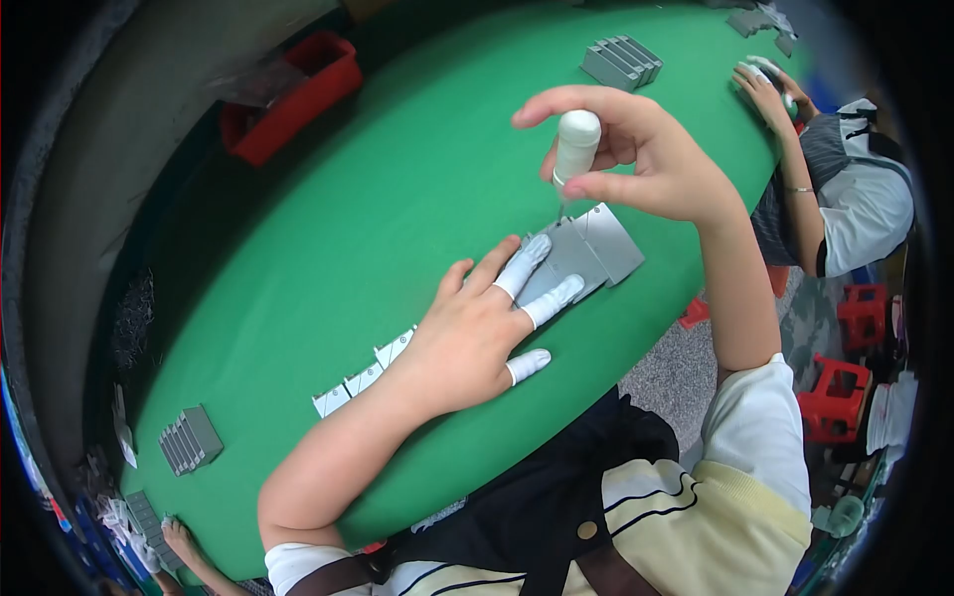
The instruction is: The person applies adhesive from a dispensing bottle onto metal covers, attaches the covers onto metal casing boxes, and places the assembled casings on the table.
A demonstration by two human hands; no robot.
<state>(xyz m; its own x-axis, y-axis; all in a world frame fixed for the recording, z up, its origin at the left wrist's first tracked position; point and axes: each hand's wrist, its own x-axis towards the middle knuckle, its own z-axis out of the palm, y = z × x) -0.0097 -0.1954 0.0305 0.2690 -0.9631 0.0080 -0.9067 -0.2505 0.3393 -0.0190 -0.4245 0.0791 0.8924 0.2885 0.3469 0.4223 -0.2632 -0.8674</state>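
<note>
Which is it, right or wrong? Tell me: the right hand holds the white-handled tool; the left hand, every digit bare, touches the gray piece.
Wrong on one point: in the head view, the left hand wears white covers on three digits. The rest stands.

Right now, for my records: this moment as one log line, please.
right hand: holding screwdriver; left hand: spread, touching grey piece; screwdriver: tip down at piece
</note>
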